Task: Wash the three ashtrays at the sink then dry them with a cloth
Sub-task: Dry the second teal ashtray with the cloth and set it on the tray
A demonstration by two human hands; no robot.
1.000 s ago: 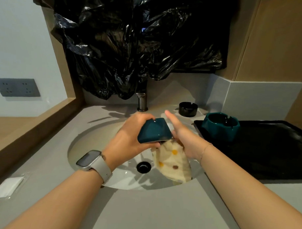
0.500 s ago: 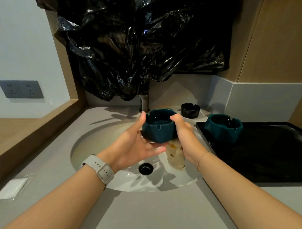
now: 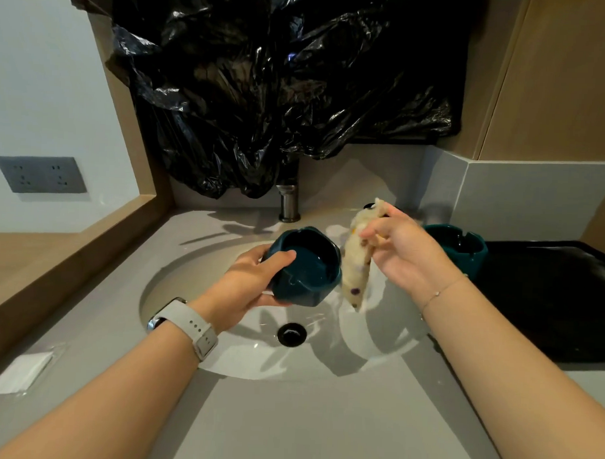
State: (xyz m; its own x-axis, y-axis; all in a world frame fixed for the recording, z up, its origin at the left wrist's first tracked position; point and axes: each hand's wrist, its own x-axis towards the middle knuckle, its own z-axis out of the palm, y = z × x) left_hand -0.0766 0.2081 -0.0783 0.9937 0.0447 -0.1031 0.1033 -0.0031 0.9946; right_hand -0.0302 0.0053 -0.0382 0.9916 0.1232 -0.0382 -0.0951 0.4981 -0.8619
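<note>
At the far left of the frame a grey socket plate (image 3: 40, 174) sits on the wall and a small white packet (image 3: 18, 374) lies on the counter (image 3: 287, 424), neither part of the job. Moving toward the centre, the left hand (image 3: 249, 289), with a pale watch (image 3: 184, 324) on its wrist, grips a teal ashtray (image 3: 306, 267) over the sink (image 3: 176, 276), thumb hooked over the rim and fingers curled beneath it; the bowl faces up, tipped toward the camera, above the drain (image 3: 292, 334), with the tap (image 3: 289, 203) behind. No water appears to be running. Just right of it, the right hand (image 3: 401, 248) pinches a spotted cream cloth (image 3: 356, 262), which hangs bunched beside the ashtray, close to its rim but apparently not wiping it. Further right, a second teal ashtray (image 3: 463, 247) stands on the black tray (image 3: 549, 299). A sliver of something dark behind the cloth may be the third ashtray, but it is too hidden to tell. By my judgement this is the drying stage: one ashtray is set aside, one is in hand, and the third's state is unclear.
</note>
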